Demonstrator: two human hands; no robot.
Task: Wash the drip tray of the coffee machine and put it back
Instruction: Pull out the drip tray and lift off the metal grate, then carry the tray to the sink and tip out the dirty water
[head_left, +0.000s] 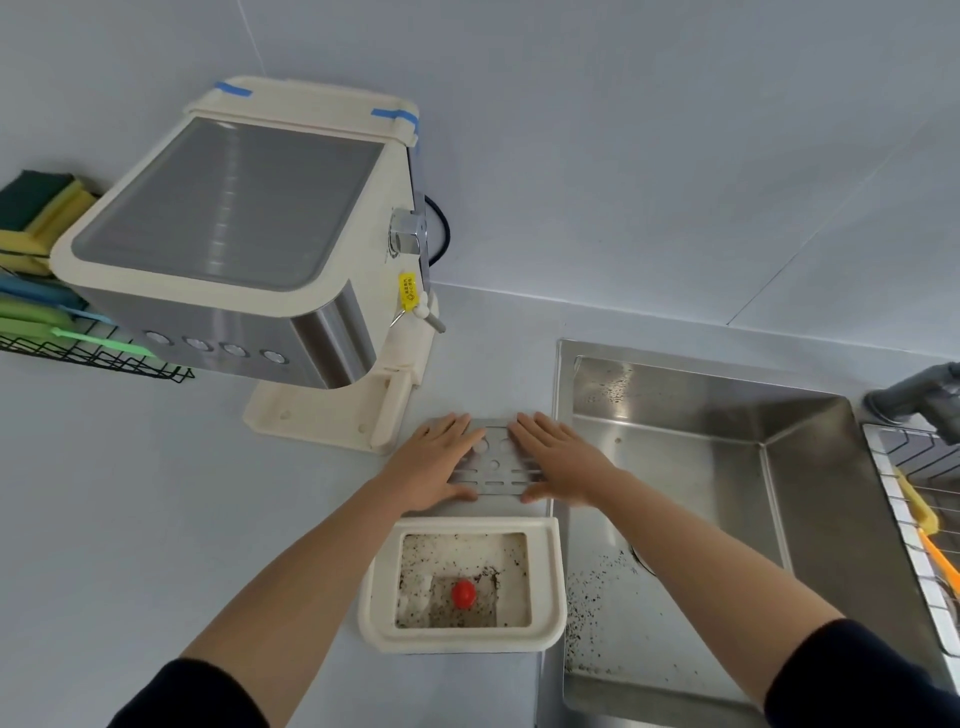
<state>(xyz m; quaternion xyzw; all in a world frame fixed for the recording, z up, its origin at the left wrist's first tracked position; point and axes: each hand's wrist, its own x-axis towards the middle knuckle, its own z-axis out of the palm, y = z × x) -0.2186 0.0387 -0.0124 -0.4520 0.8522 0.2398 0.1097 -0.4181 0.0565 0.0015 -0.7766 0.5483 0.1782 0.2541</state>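
The cream drip tray (551, 582) sits on the counter near me, its basin speckled with dark coffee grounds and holding a red float (463, 593). Just beyond it lies the slotted metal grate (493, 470), flat on the counter. My left hand (434, 462) covers the grate's left end and my right hand (558, 460) its right end, fingers spread flat with thumbs at its near edge. The cream and steel coffee machine (234, 249) stands at the back left, its base slot bare.
A steel sink (701, 467) lies to the right, with coffee grounds scattered on its floor near the drain. A grey faucet (914, 395) and a wire rack with a sponge (919, 509) are at the far right. Sponges in a black wire basket (47, 312) stand at far left.
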